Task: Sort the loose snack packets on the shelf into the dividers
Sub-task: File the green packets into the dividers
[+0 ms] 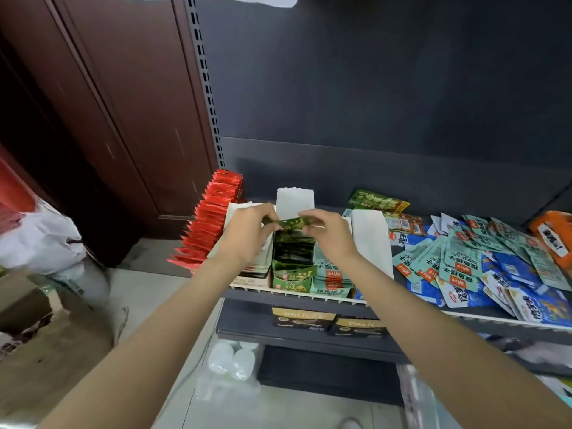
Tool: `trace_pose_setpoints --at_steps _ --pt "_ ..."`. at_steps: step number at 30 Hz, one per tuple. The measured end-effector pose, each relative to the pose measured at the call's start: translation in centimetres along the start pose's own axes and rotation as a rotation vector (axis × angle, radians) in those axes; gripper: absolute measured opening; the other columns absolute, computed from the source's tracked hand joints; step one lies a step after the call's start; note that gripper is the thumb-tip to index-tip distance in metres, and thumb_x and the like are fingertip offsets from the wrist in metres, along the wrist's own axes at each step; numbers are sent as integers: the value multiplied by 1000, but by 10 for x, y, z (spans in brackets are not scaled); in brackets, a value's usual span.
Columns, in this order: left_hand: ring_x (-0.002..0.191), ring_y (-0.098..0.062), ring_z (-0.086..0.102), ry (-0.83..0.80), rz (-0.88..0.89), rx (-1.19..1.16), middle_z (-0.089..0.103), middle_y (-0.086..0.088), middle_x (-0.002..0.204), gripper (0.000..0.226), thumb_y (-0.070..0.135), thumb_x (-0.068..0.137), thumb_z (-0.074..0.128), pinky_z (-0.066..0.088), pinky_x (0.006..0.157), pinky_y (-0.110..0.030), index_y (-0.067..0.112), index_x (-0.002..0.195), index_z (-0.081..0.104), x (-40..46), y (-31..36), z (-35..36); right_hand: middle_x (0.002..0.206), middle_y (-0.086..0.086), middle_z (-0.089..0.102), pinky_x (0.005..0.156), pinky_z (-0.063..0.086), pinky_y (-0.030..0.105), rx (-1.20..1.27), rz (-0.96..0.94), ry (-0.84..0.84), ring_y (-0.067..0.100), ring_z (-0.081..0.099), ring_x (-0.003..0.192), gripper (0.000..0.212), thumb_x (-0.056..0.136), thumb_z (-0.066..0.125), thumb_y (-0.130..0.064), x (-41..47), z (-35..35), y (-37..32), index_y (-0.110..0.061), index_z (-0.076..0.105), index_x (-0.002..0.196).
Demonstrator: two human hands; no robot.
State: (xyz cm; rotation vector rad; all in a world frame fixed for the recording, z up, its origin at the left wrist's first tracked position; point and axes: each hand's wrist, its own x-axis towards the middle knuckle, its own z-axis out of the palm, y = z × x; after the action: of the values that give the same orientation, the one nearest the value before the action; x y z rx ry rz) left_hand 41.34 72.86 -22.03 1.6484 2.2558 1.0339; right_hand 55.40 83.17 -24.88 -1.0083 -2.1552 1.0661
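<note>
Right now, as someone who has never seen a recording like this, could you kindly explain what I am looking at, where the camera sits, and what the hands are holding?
There is no machine here: this is one picture from a wide-angle camera worn on a person's head, looking forward and down, so the two bare arms reaching in from the bottom are the wearer's own. The left hand and right hand each pinch one end of a small dark green packet, holding it above a row of matching green packets that stands between white dividers on a dark shop shelf. To the left stands a row of red packets; just right of the green row is a row of pale teal ones. Further right lies an unsorted heap of teal and blue packets. So the person appears to be filing loose packets into their rows.
</note>
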Motion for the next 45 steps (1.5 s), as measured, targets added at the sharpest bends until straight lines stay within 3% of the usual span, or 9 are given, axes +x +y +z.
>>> trace_pose_setpoints --at_steps 8,14,18,24,27,31,37,42,45 --pt "112 -28 46 -266 -31 509 61 -9 113 31 25 98 41 36 92 -39 25 120 63 5 4 34 112 -1 67 93 45 23 -96 -70 -153 10 59 102 21 91 58 -15 -6 -18 10 -15 68 110" --pt "114 -25 43 -288 -85 603 62 -6 114 31 20 96 42 32 94 -40 24 118 63 14 17 42 118 0 65 98 45 30 -99 -16 -237 7 57 104 26 94 53 -12 -3 -44 34 -16 63 118" --pt "122 -23 41 -263 -148 477 59 -2 123 40 16 87 51 30 99 -40 30 124 57 26 39 47 128 -3 59 102 38 29 -150 -40 -451 9 52 118 28 94 54 -17 5 -50 45 -21 62 121" --pt "108 -21 57 -138 -74 70 64 -4 114 33 4 85 49 43 95 -32 17 112 62 55 87 98 100 -2 70 79 44 9 43 -54 -119 -2 61 86 20 91 57 -7 28 -92 72 -14 70 104" --pt "105 -24 58 -81 -87 -68 60 -10 115 34 0 87 47 44 92 -28 9 118 59 74 122 143 91 1 70 78 49 20 11 11 41 9 63 84 23 88 53 3 38 -130 106 -9 70 98" --pt "110 -33 50 -184 -202 -100 54 -20 117 34 -3 86 46 36 86 -26 -2 119 52 99 157 208 105 6 69 84 45 23 -191 159 52 16 62 96 23 90 52 0 54 -167 175 -7 67 106" --pt "125 -29 38 -311 -197 142 37 -17 135 45 -1 89 49 32 101 -28 -2 133 38 125 189 275 121 8 57 91 44 38 -563 251 -205 28 52 116 32 87 51 -26 99 -168 263 -18 53 117" --pt "128 -28 36 -377 -158 686 42 -11 137 44 18 95 49 31 103 -36 8 137 42 129 185 293 156 5 13 114 20 40 -668 199 -389 25 14 143 61 96 43 -26 117 -157 269 -16 14 149" --pt "127 -26 36 -412 -130 829 44 -8 135 41 26 95 49 27 104 -38 14 135 46 124 170 290 150 10 30 108 30 40 -789 105 -348 27 30 137 64 90 55 -18 116 -153 266 -14 24 146"
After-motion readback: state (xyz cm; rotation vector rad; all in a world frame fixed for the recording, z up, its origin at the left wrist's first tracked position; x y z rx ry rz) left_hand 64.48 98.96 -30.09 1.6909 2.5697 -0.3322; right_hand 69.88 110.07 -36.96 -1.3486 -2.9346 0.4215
